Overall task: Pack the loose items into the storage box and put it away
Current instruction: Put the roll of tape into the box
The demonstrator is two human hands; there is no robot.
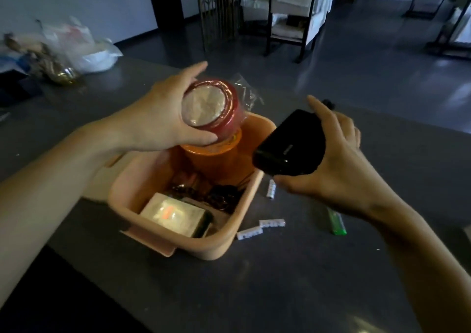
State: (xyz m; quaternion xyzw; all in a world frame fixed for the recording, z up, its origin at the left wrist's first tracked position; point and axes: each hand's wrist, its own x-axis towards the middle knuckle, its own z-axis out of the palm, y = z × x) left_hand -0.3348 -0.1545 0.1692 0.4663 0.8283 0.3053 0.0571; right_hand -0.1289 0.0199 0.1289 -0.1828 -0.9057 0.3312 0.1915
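A peach plastic storage box stands on the dark table. Inside it are an orange jar, a pale wrapped packet and a dark tangle of small things. My left hand grips a red roll wrapped in clear film just above the box's far end, over the orange jar. My right hand holds a black case above the box's right rim. A green lighter and three small white pieces lie on the table right of the box.
White plastic bags and mixed clutter sit at the table's far left. A clear crumpled wrapper lies behind the box. A small black object is beyond my right hand. Chairs stand on the floor beyond the table.
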